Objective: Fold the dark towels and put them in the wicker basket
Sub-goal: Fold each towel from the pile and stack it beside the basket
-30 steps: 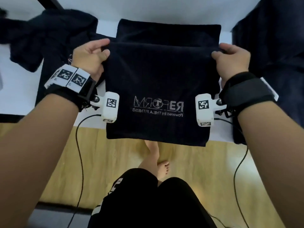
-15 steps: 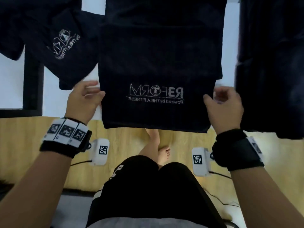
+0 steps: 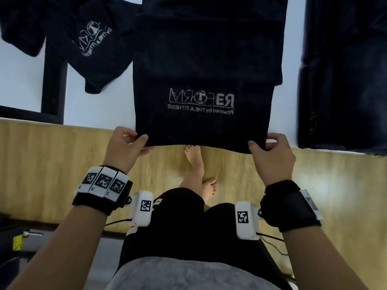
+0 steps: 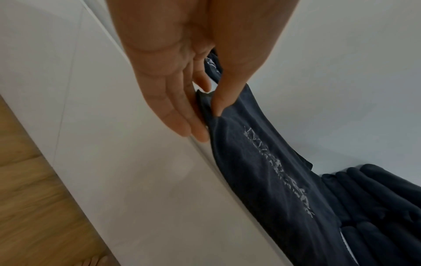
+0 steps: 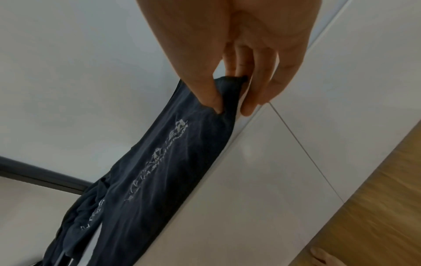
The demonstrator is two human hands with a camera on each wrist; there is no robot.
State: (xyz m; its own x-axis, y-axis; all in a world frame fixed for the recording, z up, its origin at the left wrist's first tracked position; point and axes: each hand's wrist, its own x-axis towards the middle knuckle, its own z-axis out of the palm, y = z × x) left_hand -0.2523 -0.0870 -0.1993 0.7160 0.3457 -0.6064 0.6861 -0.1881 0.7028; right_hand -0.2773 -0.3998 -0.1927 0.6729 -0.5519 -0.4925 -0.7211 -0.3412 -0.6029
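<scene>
Down at the white desk (image 3: 292, 49) edge, the left hand (image 3: 123, 147) and right hand (image 3: 272, 158) each pinched a near corner of the dark towel (image 3: 205, 65), fingers clamped on cloth. Its far end was cut off. No basket showed; more dark towels (image 3: 343, 70) lay beside it.

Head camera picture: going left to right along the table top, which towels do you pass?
Crumpled towel → logo towel that both hands pinch at its near corners → dark towel pile.
</scene>
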